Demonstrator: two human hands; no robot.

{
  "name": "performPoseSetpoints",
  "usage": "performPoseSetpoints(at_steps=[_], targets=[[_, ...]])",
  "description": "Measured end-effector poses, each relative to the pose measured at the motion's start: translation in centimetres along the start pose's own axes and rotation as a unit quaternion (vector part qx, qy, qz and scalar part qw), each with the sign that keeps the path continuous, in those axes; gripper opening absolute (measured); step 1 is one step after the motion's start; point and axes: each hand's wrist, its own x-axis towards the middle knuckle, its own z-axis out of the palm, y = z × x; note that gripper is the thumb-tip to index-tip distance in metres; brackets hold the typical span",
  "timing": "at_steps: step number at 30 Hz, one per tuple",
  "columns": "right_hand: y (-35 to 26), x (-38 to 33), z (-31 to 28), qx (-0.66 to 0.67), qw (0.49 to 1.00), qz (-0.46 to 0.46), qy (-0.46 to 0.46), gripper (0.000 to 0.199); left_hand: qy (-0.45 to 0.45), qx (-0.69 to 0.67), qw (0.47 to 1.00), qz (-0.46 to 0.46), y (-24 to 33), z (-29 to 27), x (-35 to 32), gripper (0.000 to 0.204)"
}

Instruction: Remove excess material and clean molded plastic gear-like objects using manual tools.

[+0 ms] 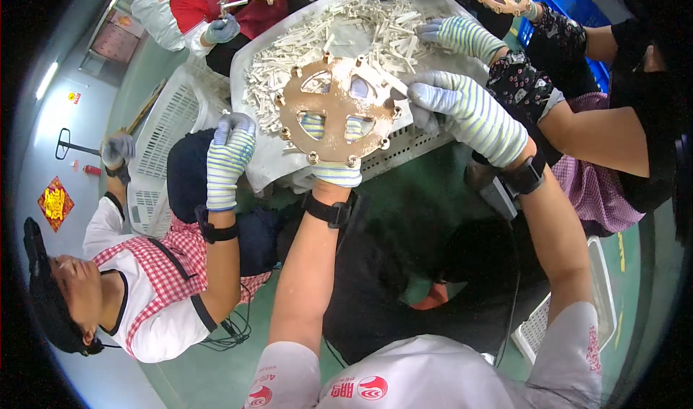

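Note:
My left hand [337, 175], in a striped glove, holds up a shiny copper-coloured spoked disc [336, 104] from behind. Its fingers show only in part, through the disc's openings. Small round lugs stand around the disc's rim. At the upper right of that rim, my right hand [473, 109], gloved alike, pinches a short white strip [393, 84]. The strip's near end touches or almost touches the rim; I cannot tell which. Beyond the disc, a loose heap of white strips [278, 73] lies on a pale cloth [249, 160].
A perforated white crate [408, 155] supports the cloth. At the left sits a co-worker in a checked apron [162, 264], with a gloved hand [231, 156] near the heap. Another co-worker's striped glove [465, 37] reaches in from the right. Far right stands a blue crate [563, 5].

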Motion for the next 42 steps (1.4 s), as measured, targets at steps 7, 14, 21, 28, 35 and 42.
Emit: performPoseSetpoints(at_steps=[7,14,21,28,35,42], targets=[[0.9,0.6,1.0,0.114,0.991,0.056,-0.030,0.034,-0.024,-0.244,0.964,-0.102,-0.5,-0.3,-0.7,0.059],[0.2,0.5,2.2,0.067,0.995,0.064,-0.046,0.034,-0.018,-0.745,0.649,-0.154,-0.3,-1.8,-1.0,0.064],[-1.0,0.9,4.8,-0.020,0.998,0.044,-0.046,0.032,-0.020,-0.662,0.735,-0.144,2.6,-4.7,-1.0,0.065],[-0.5,0.5,5.8,-0.049,0.998,0.011,-0.037,0.033,-0.100,-0.695,0.707,-0.081,-0.3,-5.6,-3.4,0.062],[1.0,0.0,5.0,-0.137,0.985,-0.103,-0.035,0.031,-0.003,-0.428,0.884,-0.189,0.4,-6.1,-5.9,0.048],[-0.3,-0.6,5.0,-0.137,0.986,-0.067,-0.064,0.024,0.016,-0.375,0.897,-0.233,-1.4,-5.4,-4.8,0.045]])
